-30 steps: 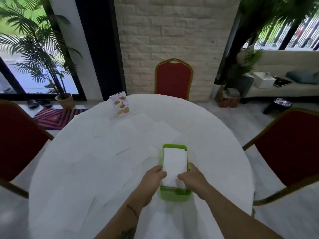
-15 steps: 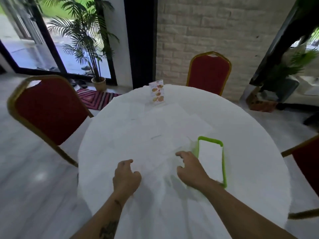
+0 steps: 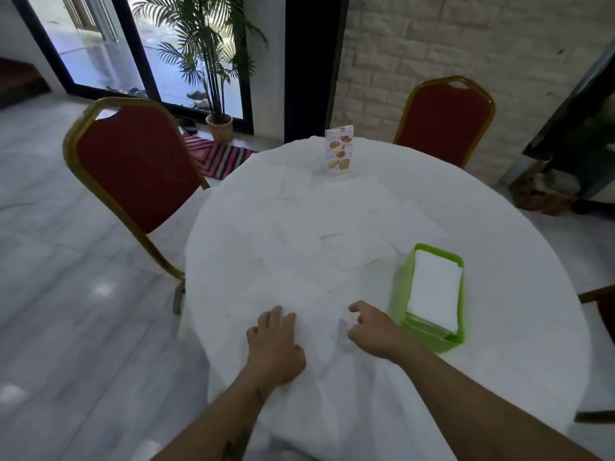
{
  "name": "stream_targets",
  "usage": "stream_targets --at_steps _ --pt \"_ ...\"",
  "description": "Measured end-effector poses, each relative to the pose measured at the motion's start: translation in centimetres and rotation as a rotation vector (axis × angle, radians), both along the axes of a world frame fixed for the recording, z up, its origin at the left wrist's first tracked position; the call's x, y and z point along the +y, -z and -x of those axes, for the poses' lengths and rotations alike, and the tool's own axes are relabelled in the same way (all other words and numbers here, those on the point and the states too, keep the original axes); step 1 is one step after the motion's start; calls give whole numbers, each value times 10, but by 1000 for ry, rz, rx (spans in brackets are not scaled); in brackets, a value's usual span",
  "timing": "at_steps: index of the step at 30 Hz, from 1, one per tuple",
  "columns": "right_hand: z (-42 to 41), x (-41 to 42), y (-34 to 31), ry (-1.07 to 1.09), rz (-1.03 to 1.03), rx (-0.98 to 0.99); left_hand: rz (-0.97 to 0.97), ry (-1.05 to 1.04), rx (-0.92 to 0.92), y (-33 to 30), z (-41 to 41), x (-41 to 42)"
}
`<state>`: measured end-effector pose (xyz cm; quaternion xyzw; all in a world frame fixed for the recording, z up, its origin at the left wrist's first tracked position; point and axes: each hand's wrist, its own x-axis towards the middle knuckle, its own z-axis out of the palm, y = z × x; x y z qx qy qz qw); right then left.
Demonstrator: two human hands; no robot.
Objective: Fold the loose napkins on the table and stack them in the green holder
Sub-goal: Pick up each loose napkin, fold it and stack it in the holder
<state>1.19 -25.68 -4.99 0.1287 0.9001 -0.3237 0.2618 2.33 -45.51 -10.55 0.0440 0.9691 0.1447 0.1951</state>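
The green holder [image 3: 404,294] stands on the right of the round white table [image 3: 499,234], with a stack of folded white napkins [image 3: 434,291] inside. Several loose white napkins [image 3: 332,241] lie spread over the table's middle, hard to tell apart from the cloth. My left hand [image 3: 274,344] rests flat, fingers apart, on a loose napkin near the front edge. My right hand [image 3: 374,327] hovers just left of the holder, fingers curled loosely over the same napkin area, holding nothing I can make out.
A small menu card stand [image 3: 339,151] is at the table's far side. Red chairs stand at the left [image 3: 133,168], far right [image 3: 444,121] and right edge [image 3: 602,304]. A potted palm [image 3: 218,124] sits by the window.
Both hands left the napkin stack in the holder and moved left onto the loose napkins near the front edge. The view has swung left.
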Motion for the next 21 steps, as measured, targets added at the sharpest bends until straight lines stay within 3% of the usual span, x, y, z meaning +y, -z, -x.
stream_targets --at_steps 8,12,21 --pt "-17 11 19 122 -29 52 -136 352 52 1 -25 20" --pt "-22 8 27 207 -7 89 -222 364 51 5 -26 20" --pt "-20 -3 36 468 331 -58 -366 313 58 5 -27 20"
